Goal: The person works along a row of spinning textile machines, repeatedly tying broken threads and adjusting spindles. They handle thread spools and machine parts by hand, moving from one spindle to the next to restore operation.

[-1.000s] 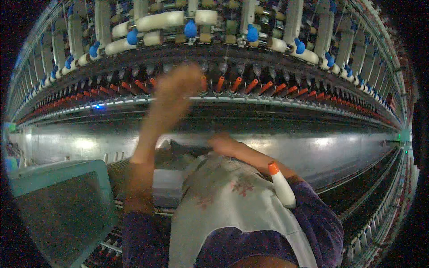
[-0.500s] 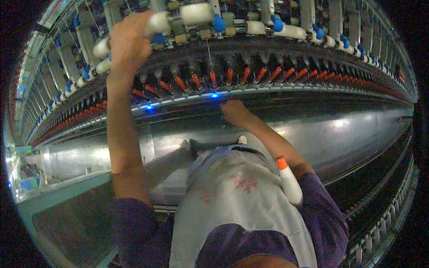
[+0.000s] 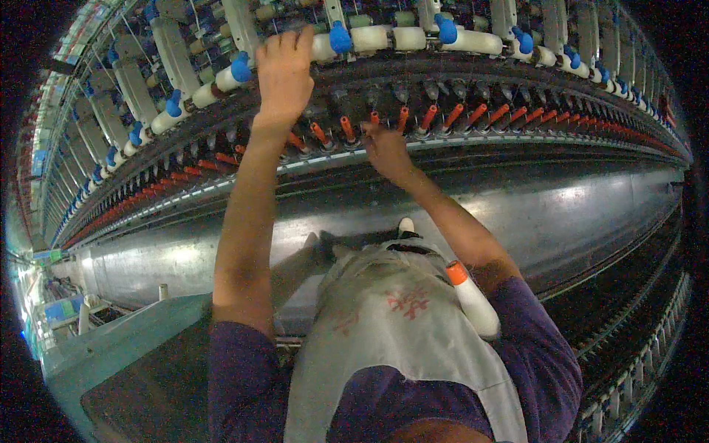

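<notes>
My left hand reaches up to the row of white rollers on the spinning machine. Its fingers bend over a roller arm beside a blue knob, and the part under the palm is hidden. Lower and to the right, my right hand has its fingers drawn together in front of an orange bobbin. The hand covers that bobbin's lower part; whatever the fingertips pinch cannot be made out. Other orange bobbins stand upright in a row on either side.
A pale rail runs below the bobbins, with a shiny metal surface under it. At lower left is a greenish panel edge. A white bobbin with an orange end sits against my apron. Another machine row lies at lower right.
My right hand has risen from below the rail to the bobbin. The raised white rollers by my left hand are down in line with the row. Two blue lights on the rail no longer show.
</notes>
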### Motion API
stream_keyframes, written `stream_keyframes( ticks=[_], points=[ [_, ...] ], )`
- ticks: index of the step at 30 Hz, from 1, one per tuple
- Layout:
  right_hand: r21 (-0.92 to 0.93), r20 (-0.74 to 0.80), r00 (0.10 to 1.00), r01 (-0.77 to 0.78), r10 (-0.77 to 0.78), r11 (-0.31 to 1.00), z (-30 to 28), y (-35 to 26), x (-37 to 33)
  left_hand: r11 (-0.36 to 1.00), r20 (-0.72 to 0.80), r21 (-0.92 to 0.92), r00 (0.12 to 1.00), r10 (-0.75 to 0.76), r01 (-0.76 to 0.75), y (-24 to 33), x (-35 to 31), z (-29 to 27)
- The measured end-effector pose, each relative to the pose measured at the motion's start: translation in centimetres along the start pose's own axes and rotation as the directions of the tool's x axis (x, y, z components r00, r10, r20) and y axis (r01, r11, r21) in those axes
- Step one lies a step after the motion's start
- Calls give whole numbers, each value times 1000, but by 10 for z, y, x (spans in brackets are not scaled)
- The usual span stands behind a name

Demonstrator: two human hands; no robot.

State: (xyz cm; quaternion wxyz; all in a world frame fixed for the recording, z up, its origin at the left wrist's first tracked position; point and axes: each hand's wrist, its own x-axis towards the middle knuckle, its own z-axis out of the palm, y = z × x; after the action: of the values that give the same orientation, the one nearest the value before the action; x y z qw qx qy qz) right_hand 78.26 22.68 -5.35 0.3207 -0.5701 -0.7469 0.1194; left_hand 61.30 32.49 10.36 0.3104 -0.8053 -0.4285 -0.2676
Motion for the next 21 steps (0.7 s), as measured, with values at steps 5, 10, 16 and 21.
stream_keyframes(
  ticks=[5,10,16,21],
  points=[
    [377,-273,955,-3,114,926,-1,-8,38,982,-87,-181,993,-74,57,0,-11,14],
    [343,-39,992,-103,123,934,-4,2,25,794,-158,-549,901,-404,260,35,-58,14],
    [427,356,931,-234,75,874,-6,26,-59,382,218,-791,803,-554,478,70,-93,63],
    [239,499,864,-205,61,949,7,69,-125,74,512,-779,700,-497,622,76,-117,87]
  ],
)
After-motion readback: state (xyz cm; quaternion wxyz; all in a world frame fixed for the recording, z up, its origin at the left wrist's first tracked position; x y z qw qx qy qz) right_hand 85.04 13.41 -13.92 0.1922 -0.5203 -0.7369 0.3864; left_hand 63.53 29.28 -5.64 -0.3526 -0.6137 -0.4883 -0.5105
